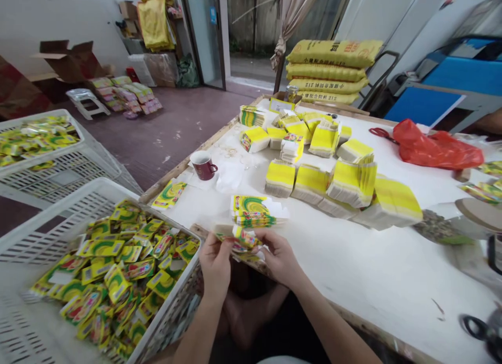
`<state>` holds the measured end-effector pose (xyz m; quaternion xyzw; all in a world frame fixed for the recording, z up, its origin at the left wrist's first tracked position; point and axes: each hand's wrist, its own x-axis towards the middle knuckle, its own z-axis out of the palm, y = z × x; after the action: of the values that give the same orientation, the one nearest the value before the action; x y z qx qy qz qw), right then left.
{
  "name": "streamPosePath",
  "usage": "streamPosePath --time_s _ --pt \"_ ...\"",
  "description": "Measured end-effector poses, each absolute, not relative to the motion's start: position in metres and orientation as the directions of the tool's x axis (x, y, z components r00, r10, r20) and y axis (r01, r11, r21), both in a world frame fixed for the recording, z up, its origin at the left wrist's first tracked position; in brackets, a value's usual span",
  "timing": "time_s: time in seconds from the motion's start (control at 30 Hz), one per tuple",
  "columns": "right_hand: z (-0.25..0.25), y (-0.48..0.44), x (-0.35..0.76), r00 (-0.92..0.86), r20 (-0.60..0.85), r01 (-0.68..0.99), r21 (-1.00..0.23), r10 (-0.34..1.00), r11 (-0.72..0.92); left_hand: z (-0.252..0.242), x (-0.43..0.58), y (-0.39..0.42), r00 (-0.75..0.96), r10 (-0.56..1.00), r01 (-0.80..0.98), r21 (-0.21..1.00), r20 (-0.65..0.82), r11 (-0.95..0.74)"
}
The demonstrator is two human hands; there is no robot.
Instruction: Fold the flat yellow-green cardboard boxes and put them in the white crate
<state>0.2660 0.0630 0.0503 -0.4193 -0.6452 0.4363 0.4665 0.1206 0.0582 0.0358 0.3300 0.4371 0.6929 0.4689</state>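
Observation:
Both hands meet at the table's near edge around a small yellow and green printed card packet [246, 237]. My left hand [217, 254] pinches its left end, and the fingers of my right hand [276, 254] are closed on its right end. Just beyond them lies a small pile of flat printed cards [254, 209]. Left of the hands, a white plastic basket [104, 183] holds many packets [117, 283] in yellow and green. Bundled stacks of yellow-topped cards [311, 182] stand in rows farther back on the white table [314, 254].
A maroon mug [203, 166] stands near the left table edge, beside a loose printed card [169, 194]. At the right are a red plastic bag [435, 147] and black scissors [476, 327]. A second basket [58, 175] is at far left; yellow sacks [331, 71] are stacked behind.

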Motion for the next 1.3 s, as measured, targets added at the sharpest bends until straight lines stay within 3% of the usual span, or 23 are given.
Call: streamPosePath --time_s 0.13,0.23,0.33,0.4,0.5,0.6,0.73,0.87,0.97,1.1,1.2,1.3 --pt "0.053 0.065 0.275 -0.213 0.321 0.16 -0.92 0.923 0.357 0.031 0.112 0.055 -0.374 0.924 -0.204 0.965 0.08 -0.166" --pt "0.051 0.068 0.286 -0.169 0.419 0.221 -0.866 0.892 0.448 0.038 0.1 0.06 -0.359 0.919 -0.249 0.933 0.161 -0.261" --pt "0.052 0.071 0.3 -0.248 0.514 0.388 -0.724 0.821 0.57 0.049 0.08 0.066 -0.249 0.93 -0.306 0.889 0.271 -0.341" --pt "0.057 0.072 0.305 -0.371 0.534 0.465 -0.601 0.759 0.65 0.054 0.072 0.066 -0.033 0.961 -0.17 0.946 0.274 -0.276" --pt "0.064 0.072 0.305 -0.488 0.566 0.475 -0.467 0.665 0.746 0.055 0.079 0.062 0.229 0.967 0.22 0.962 0.107 -0.159" --pt "0.064 0.068 0.298 -0.427 0.63 0.484 -0.447 0.649 0.752 0.05 0.105 0.056 0.149 0.988 0.439 0.892 0.044 -0.105" --pt "0.046 0.051 0.28 -0.084 0.658 0.498 -0.623 0.748 0.604 0.044 0.128 0.054 -0.127 0.985 0.439 0.897 0.113 -0.046" --pt "0.035 0.038 0.263 0.058 0.468 0.239 -0.864 0.882 0.443 0.043 0.127 0.055 -0.205 0.967 0.371 0.926 0.152 -0.067" --pt "0.043 0.047 0.271 0.124 0.327 0.051 -0.945 0.937 0.323 0.045 0.124 0.055 -0.099 0.981 0.442 0.89 0.17 -0.109" --pt "0.061 0.067 0.295 -0.001 0.138 -0.002 -0.99 0.99 0.138 0.044 0.128 0.049 0.102 0.946 0.479 0.818 0.308 -0.318" --pt "0.061 0.069 0.295 -0.112 -0.141 -0.235 -0.958 0.984 -0.164 0.042 0.132 0.045 0.138 0.864 0.43 0.757 0.484 -0.493" --pt "0.049 0.061 0.278 -0.306 -0.311 -0.415 -0.807 0.9 -0.42 0.039 0.133 0.043 0.123 0.818 0.436 0.71 0.561 -0.553"
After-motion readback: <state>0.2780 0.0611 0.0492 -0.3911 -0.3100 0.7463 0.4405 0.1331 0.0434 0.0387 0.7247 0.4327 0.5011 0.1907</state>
